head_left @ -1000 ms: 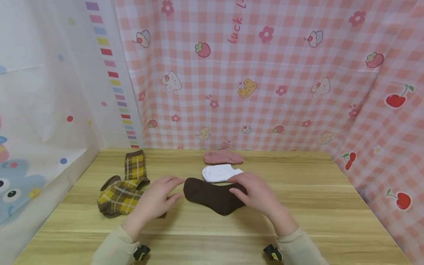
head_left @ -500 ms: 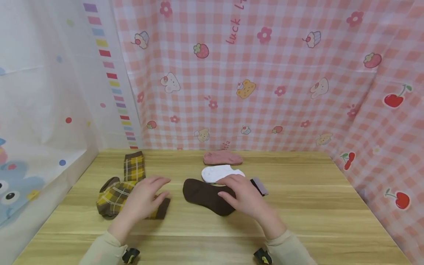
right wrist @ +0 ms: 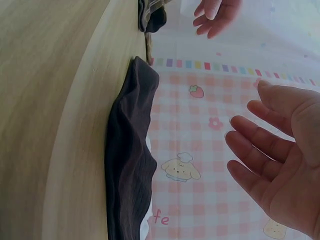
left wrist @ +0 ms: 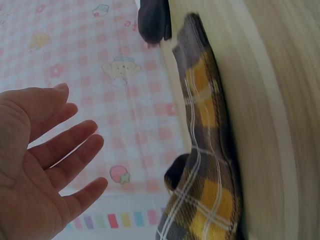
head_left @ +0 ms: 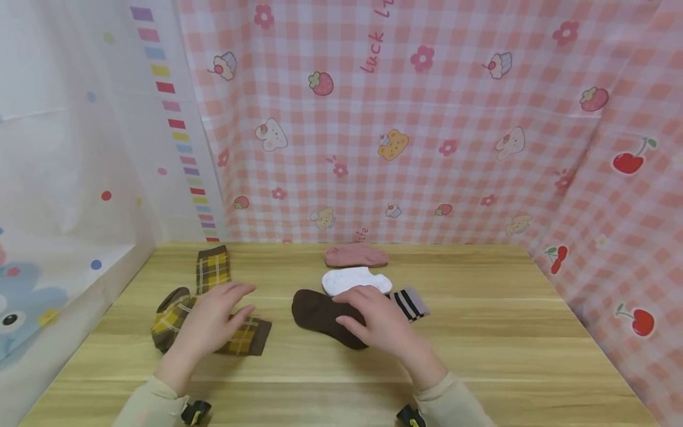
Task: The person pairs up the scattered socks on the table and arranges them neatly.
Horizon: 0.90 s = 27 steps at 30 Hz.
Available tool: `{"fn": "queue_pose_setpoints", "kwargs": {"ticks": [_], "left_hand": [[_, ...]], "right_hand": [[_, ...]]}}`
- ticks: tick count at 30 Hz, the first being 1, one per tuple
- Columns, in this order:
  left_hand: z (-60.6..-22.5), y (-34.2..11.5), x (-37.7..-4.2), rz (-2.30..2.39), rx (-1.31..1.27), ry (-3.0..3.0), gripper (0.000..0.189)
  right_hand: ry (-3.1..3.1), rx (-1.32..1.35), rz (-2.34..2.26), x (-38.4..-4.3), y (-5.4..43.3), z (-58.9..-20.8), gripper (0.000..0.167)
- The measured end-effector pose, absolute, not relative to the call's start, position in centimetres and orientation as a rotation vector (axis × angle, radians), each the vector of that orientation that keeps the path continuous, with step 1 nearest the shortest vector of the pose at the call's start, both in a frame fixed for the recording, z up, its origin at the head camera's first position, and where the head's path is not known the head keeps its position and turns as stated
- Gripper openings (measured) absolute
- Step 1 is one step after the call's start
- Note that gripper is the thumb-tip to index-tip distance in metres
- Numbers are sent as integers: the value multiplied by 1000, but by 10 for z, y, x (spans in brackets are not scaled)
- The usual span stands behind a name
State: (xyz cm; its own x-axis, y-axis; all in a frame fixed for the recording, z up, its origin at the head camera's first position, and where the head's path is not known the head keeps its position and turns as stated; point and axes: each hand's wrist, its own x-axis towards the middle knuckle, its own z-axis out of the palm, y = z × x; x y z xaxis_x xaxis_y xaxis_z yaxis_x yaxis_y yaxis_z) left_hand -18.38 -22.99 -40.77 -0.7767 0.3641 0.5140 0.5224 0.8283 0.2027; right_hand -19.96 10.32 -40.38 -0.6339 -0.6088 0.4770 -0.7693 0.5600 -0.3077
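Note:
My left hand [head_left: 210, 317] hovers over the yellow-and-brown plaid socks [head_left: 248, 338] at the left of the table, hiding part of them. In the left wrist view a gap separates its relaxed fingers from the plaid fabric [left wrist: 205, 115]. Over a dark brown sock [head_left: 315, 311] in the middle is my right hand [head_left: 381, 320], its fingers loosely bent and holding nothing. The right wrist view has the dark sock [right wrist: 132, 145] lying flat on the table, apart from that hand. A grey-and-black striped cuff [head_left: 409, 303] shows past the right hand.
Behind the dark sock lies a white ankle sock [head_left: 352, 279], with a pink sock [head_left: 356, 256] farther back. The wooden table [head_left: 491, 344] ends at a pink checked curtain [head_left: 341, 118]. A white curtain [head_left: 69, 178] hangs at the left.
Both hands have shifted left. The left has moved from beside the dark sock's toe to over the plaid socks; the right has uncovered the striped cuff. The socks lie unmoved.

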Motion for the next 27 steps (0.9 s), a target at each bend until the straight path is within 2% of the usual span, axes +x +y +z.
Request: {"fn": "queue_pose_setpoints", "kwargs": {"ticks": [27], "left_hand": [[-407, -281, -185, -521, -539, -2514, 35]], "right_hand": [[-2558, 1201, 736, -195, 66, -404, 33]]}}
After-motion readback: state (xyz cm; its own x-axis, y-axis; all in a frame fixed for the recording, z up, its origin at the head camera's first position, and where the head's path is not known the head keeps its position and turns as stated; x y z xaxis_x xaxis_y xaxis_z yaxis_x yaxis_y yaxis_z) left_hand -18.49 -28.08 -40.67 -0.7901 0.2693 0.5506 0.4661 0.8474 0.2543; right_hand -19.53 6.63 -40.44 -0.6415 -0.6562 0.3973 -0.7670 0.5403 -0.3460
